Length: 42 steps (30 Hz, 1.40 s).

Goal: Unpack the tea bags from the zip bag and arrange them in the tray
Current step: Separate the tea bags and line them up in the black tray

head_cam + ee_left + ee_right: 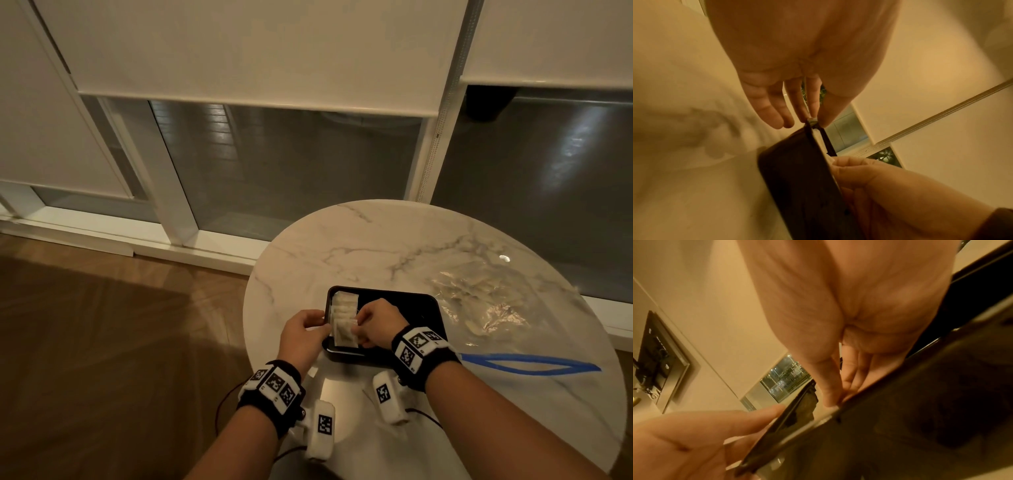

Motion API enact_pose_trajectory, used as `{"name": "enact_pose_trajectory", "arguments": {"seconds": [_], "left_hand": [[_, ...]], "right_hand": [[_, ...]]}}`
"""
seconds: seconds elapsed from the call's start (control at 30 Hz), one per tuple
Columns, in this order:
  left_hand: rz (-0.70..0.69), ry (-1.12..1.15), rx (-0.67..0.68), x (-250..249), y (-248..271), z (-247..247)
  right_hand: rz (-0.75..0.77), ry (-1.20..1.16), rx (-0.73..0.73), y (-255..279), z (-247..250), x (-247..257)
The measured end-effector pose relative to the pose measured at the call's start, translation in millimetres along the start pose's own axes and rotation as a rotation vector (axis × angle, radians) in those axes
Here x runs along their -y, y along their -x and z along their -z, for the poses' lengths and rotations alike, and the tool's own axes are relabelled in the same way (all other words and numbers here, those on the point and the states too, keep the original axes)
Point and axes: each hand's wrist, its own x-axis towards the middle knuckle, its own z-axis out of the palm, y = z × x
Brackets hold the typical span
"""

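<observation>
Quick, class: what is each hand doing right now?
Left hand: fingers pinch the tea bag at the tray.
Right hand: fingers pinch the same tea bag's other side.

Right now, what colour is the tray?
Black, a dark glossy tray on the white marble table. Head view shows it best.

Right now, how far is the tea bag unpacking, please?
Well under way. Done: a row of tea bags stands along the left side of the black tray. In hand: the left hand and right hand are at the nearest bag. Left: the tray's right part is bare; the zip bag seems to hold more.
</observation>
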Motion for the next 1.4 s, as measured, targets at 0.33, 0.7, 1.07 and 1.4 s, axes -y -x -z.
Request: {"name": "enact_pose_trajectory", "arguments": {"seconds": [0.33,0.7,1.07,1.4], "left_hand": [[-0.021,-0.003,0.003,6.8,-1.0,0.1],[-0.037,-0.008,0.003,6.4,0.3,1.2],[-0.027,0.008,0.004,4.8,1.5,0.2],[-0.018,0.017,-0.024,4.1,4.3,0.7]], "right_hand": [[-0.046,0.089,0.013,-16.7,-13.3,-2.9],[-0.079,0.124,-0.027,-17.1,-8.0,-1.1],[-0.12,0.12,-0.038,-19.2,-12.7,1.0],[-0.133,0.053,-0.058,-21.3,-4.5,-6.0]]}}
